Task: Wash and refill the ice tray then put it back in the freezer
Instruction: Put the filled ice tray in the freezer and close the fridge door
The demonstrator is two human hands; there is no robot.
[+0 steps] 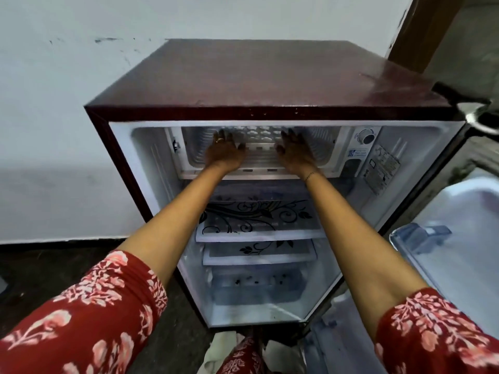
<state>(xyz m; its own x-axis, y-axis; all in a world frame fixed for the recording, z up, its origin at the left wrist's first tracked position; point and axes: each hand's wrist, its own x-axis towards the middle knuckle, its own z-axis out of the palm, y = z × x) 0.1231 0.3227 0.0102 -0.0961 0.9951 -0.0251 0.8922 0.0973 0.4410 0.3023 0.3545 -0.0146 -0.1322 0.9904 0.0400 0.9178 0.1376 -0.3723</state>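
One ice tray [260,137], two hands at its ends, left hand [225,153], right hand [295,155]

A home: a small maroon single-door fridge [270,82] stands open against a scuffed white plastered wall [67,103], on a dark floor [54,265], with flower-printed glass shelves [259,220] inside.

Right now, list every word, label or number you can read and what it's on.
None is legible.
Blue-and-white label by the thermostat dial: too blurred.
Sticker on the fridge's right inner wall: print too small.
Faint line on the floral glass shelf: unreadable.
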